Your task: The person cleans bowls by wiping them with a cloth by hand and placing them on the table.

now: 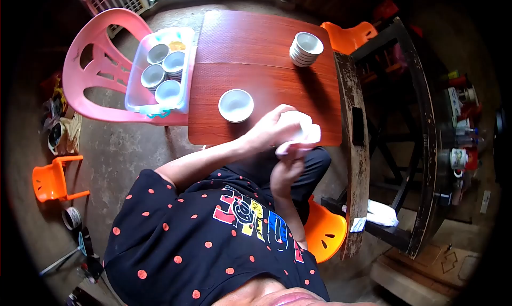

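Note:
In the head view, a white bowl (pixel 296 118), washed out by glare, is held above the table's near right part. My left hand (pixel 274 125) is closed around it, its fingers partly hidden. Just below, my right hand (pixel 288 170) is closed on a pale pinkish cloth (pixel 290 146), which presses against the bowl; where one ends and the other begins is hard to make out. A single white bowl (pixel 236 106) stands upright on the table (pixel 240 44), left of my hands. A stack of several bowls (pixel 306 50) stands at the table's far right.
A clear plastic box (pixel 133 95) with several bowls rests on a pink chair (pixel 80 87) at the table's left. Orange chairs stand behind the table (pixel 352 36), near my right side (pixel 326 231) and at far left (pixel 49 180). A worn wooden frame (pixel 352 172) borders the right side.

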The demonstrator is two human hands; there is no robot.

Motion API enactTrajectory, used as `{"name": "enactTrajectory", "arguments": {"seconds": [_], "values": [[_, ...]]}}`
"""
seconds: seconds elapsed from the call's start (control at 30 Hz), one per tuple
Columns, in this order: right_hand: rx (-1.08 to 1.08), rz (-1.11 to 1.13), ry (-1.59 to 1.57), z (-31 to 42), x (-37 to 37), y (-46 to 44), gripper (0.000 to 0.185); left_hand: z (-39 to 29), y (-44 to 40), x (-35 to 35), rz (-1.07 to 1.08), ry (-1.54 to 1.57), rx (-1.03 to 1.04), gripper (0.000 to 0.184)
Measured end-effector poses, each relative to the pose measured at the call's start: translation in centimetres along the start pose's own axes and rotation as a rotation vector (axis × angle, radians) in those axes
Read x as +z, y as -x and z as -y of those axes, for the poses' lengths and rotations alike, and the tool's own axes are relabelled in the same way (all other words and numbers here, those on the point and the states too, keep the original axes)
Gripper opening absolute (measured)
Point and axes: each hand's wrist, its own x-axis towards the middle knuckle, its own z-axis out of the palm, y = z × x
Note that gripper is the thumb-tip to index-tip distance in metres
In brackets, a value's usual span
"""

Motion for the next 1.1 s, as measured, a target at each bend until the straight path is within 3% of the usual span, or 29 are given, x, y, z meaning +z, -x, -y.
{"name": "enactTrajectory", "arguments": {"seconds": [0.03,0.1,0.17,0.23,0.27,0.37,0.4,0.5,0.53,0.57,0.63,0.67,0.7,0.77,0.83,0.9,0.93,0.97,1.03,1.1], "values": [[0.169,-0.235,-0.346,0.5,0.8,-0.5,0.038,-0.1,0.2,0.6,-0.045,0.115,0.013,0.064],[0.469,-0.229,-0.658,2.8,-0.7,-3.8,0.040,0.3,-0.2,-0.2,0.063,-0.279,0.323,0.075],[0.539,-0.179,-0.719,0.8,-2.8,-5.2,0.043,-0.2,-0.6,-1.2,0.197,-0.322,0.400,0.076],[0.625,-0.115,-0.878,-0.5,-4.4,-5.5,0.044,-0.6,0.5,-1.3,0.183,0.360,0.054,0.067],[0.624,-0.074,-0.904,-0.8,-5.0,-5.4,0.044,1.6,0.2,-1.6,0.068,0.236,-0.060,0.053],[0.763,-0.116,-1.128,-2.7,-6.7,-5.7,0.057,-1.2,1.4,-2.4,0.137,0.863,-0.499,0.036],[0.766,-0.078,-1.086,-2.9,-6.9,-5.5,0.055,0.4,1.6,-2.3,0.209,1.091,-0.469,0.035],[0.797,-0.082,-1.103,-3.1,-6.8,-6.3,0.050,1.3,2.2,-1.5,0.297,1.246,-0.349,0.040],[0.804,-0.110,-1.135,-2.0,-5.9,-6.9,0.048,1.0,2.3,-1.1,0.240,1.242,-0.376,0.048],[0.595,-0.183,-0.748,-0.5,-5.2,-6.9,0.043,1.0,2.2,-1.0,0.217,1.231,-0.357,0.050],[0.271,-0.250,-0.590,0.3,-6.1,-6.9,0.040,1.2,2.3,-1.2,0.188,1.213,-0.321,0.053],[0.101,-0.358,-0.457,1.4,-6.2,-6.2,0.037,2.1,2.3,-1.5,0.149,1.192,-0.409,0.056],[0.080,-0.344,-0.299,3.3,-6.2,-5.5,0.038,-0.2,2.3,-1.9,0.102,1.199,-0.387,0.054],[-0.028,-0.069,0.206,5.1,-5.0,-3.4,0.040,-2.0,2.2,-2.5,0.124,1.094,-0.399,0.049],[-0.288,0.191,0.618,6.7,-2.0,-3.2,0.040,-0.2,1.9,-1.8,0.199,0.820,-0.354,0.046],[-0.606,0.449,1.065,6.4,-0.1,-3.8,0.038,0.7,2.7,-1.0,0.060,0.197,0.157,0.046],[-0.595,0.424,1.065,5.2,-1.0,-4.3,0.037,1.5,2.9,-0.5,0.212,0.497,0.041,0.050],[-0.447,0.357,0.947,4.2,-1.5,-5.5,0.038,4.0,3.1,-1.1,0.449,0.382,-0.077,0.044],[0.209,0.416,0.179,2.9,-2.9,-7.2,0.040,0.6,3.1,-1.1,0.533,0.499,-0.204,0.032],[0.480,0.420,-0.336,2.3,-3.6,-7.9,0.038,0.3,3.9,-0.4,0.458,0.588,-0.130,0.028]]}}
